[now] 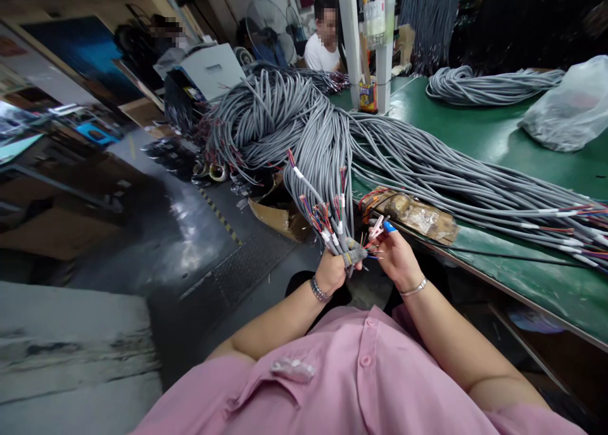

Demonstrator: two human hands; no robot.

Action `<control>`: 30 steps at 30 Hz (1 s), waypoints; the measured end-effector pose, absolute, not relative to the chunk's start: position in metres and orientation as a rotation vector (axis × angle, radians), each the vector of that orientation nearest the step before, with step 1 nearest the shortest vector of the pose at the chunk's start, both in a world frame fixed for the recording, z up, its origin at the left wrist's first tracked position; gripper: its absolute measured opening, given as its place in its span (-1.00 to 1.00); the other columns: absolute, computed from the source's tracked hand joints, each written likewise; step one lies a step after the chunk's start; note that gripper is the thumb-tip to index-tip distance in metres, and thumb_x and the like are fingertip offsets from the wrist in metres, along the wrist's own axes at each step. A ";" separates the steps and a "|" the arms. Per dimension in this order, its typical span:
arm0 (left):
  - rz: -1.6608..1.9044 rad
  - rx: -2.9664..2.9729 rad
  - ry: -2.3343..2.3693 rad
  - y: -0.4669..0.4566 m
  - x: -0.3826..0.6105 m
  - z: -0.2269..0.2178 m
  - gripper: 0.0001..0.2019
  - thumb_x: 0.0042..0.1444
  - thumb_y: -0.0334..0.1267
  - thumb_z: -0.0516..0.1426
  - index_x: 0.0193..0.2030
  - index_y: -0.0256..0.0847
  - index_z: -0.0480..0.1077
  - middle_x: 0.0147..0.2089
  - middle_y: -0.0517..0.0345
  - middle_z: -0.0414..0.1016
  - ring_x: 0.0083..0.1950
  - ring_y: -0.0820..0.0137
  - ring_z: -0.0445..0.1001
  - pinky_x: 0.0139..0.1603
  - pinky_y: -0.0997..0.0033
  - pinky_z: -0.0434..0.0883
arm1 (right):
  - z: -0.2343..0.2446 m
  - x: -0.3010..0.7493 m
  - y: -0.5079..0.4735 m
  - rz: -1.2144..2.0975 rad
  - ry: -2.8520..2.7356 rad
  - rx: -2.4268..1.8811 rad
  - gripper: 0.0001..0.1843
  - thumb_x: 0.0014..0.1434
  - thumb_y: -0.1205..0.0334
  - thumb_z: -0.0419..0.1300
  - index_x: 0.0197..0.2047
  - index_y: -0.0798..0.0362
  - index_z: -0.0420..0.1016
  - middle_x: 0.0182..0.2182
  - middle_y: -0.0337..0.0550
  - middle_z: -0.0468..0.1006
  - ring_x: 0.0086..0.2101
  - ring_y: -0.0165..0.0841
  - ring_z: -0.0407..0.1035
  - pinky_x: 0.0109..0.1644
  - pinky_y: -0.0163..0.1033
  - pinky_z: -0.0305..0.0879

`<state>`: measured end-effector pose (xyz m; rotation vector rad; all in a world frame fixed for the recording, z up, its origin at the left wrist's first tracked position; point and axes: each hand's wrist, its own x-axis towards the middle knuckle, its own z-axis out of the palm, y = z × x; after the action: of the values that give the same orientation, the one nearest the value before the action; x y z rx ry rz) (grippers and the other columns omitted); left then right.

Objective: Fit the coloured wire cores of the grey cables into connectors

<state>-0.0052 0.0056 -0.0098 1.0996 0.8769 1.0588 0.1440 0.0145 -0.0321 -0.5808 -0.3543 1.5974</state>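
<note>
My left hand [334,269] is closed around the stripped end of a grey multi-core cable [354,256], with grey coverings on its fingers. Thin coloured wires [372,248] fan out from that end toward my right hand [398,258]. My right hand is bent with its fingers drawn together beside the wires, and one fingertip wears a blue cover [389,226]. A small pale pink piece [377,226] shows at its fingertips; I cannot make out what it is. Just above my left hand, several more cable ends with white sleeves [325,236] and bare coloured wires hang together.
A thick heap of grey cables [285,106] drapes over the edge of the green table [498,264]. More cables [456,169] run rightward beside a tape-wrapped block [418,216]. A plastic bag [570,106], a white post [351,42] and a seated person [323,52] are farther back.
</note>
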 end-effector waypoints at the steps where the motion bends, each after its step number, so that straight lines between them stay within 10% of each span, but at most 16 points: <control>1: 1.067 1.089 0.881 0.006 -0.004 -0.011 -0.77 -0.10 -0.21 0.30 -0.57 -0.29 0.39 -0.65 0.21 0.37 -0.64 0.54 0.28 -0.61 0.53 0.13 | -0.035 0.144 0.015 1.588 -0.357 -0.574 -0.72 0.13 0.00 0.26 -0.24 0.05 0.53 -0.37 -0.20 0.57 -0.45 -0.44 0.39 -0.40 -0.33 0.36; 30: 1.096 1.098 0.985 0.007 0.009 -0.009 -0.71 -0.09 -0.13 0.28 -0.60 -0.28 0.36 -0.65 0.20 0.36 -0.62 0.54 0.28 -0.60 0.52 0.16 | -0.034 0.135 0.025 1.580 -0.179 -0.580 -0.69 0.05 -0.05 0.33 -0.38 0.04 0.52 -0.44 -0.21 0.59 -0.46 -0.40 0.41 -0.33 -0.26 0.38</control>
<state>0.0087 0.0071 -0.0092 1.0983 0.9854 1.0965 0.1347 0.0247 -0.0339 -0.5802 -0.1786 1.5803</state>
